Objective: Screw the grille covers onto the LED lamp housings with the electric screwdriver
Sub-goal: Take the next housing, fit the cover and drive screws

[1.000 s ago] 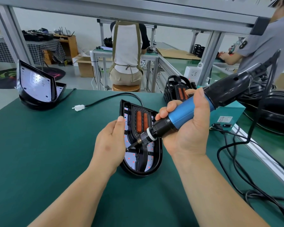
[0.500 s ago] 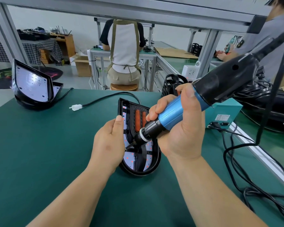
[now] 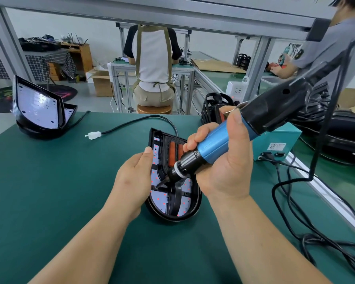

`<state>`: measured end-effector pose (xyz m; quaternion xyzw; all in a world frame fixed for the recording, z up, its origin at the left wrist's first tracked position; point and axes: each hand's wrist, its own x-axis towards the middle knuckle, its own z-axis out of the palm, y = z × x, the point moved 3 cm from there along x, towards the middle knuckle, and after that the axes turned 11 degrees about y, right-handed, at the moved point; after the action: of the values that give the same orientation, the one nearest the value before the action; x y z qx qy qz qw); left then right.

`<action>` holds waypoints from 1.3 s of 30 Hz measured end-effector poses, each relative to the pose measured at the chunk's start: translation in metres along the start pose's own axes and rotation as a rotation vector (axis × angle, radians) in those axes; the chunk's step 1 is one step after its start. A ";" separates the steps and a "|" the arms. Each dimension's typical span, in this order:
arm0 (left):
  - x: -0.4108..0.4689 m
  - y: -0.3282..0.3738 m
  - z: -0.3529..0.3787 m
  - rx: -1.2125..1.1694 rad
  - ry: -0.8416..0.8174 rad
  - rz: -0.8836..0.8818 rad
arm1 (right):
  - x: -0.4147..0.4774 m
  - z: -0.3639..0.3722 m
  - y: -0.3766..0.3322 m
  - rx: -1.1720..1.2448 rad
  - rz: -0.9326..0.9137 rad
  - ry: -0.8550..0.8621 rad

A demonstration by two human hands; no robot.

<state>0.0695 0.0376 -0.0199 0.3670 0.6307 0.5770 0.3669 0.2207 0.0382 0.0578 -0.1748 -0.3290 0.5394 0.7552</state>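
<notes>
Since the earlier frames the bit tip has kept its place on the grille, while the tool's black rear body has tipped slightly lower. On the green bench mat (image 3: 49,191), the black teardrop-shaped plastic LED lamp housing (image 3: 172,217) lies flat at centre, with the black ribbed plastic grille cover (image 3: 175,198) seated over its white LED board.

The blue-and-black cylindrical electric screwdriver (image 3: 219,144) slants down to the left. The right hand (image 3: 225,173) is wrapped firmly round its blue barrel. The left hand (image 3: 132,178) rests against the housing's left rim; whether its fingers curl beneath cannot be told. The slim steel bit (image 3: 159,183) meets the grille at a slant.

Likely faults:
- Cam-out or a cross-threaded screw, caused by that slant.
- The bit skidding onto the LED board or the nearby left hand.
- Drag from the looped black power cable (image 3: 295,224) at right, pulling the tool off axis.
</notes>
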 end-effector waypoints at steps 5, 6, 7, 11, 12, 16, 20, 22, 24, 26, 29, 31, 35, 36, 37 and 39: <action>0.001 -0.001 -0.004 -0.003 -0.190 -0.175 | 0.019 -0.018 -0.009 0.094 0.028 0.207; 0.002 -0.001 -0.007 -0.014 -0.203 -0.229 | 0.023 -0.024 -0.011 0.115 0.037 0.267; 0.002 0.001 -0.011 -0.025 -0.222 -0.271 | 0.027 -0.029 -0.012 0.130 0.048 0.327; 0.003 0.001 -0.021 0.050 -0.423 -0.297 | 0.036 -0.047 -0.010 0.159 0.093 0.483; 0.002 0.000 -0.021 0.070 -0.435 -0.300 | 0.038 -0.051 -0.010 0.155 0.090 0.503; 0.004 0.001 -0.027 0.187 -0.300 -0.217 | 0.046 -0.061 -0.014 0.132 0.049 0.569; 0.019 0.004 -0.050 0.163 -0.137 -0.233 | 0.053 -0.075 -0.018 0.100 0.040 0.664; 0.022 0.004 -0.053 0.146 -0.095 -0.264 | 0.055 -0.081 -0.017 0.043 0.070 0.693; 0.023 0.003 -0.052 0.153 -0.077 -0.286 | 0.056 -0.086 -0.013 -0.017 0.131 0.712; 0.023 0.002 -0.051 0.166 -0.063 -0.291 | 0.056 -0.090 -0.007 -0.076 0.195 0.737; 0.025 0.001 -0.053 0.164 -0.047 -0.285 | 0.057 -0.095 -0.001 -0.153 0.281 0.762; 0.024 0.001 -0.052 0.133 -0.083 -0.299 | 0.056 -0.096 0.002 -0.198 0.363 0.756; 0.025 0.004 -0.057 0.091 -0.027 -0.253 | 0.055 -0.097 0.006 -0.337 0.506 0.691; 0.027 0.007 -0.061 0.131 0.079 -0.154 | 0.055 -0.097 0.007 -0.359 0.515 0.684; 0.030 0.013 -0.066 0.208 0.200 -0.014 | 0.055 -0.097 0.007 -0.371 0.516 0.682; 0.029 0.023 -0.069 0.358 0.351 0.265 | 0.056 -0.099 0.006 -0.385 0.514 0.693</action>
<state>-0.0042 0.0331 0.0059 0.3996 0.7231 0.5539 0.1026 0.2962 0.1009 -0.0003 -0.5572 -0.0977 0.5480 0.6162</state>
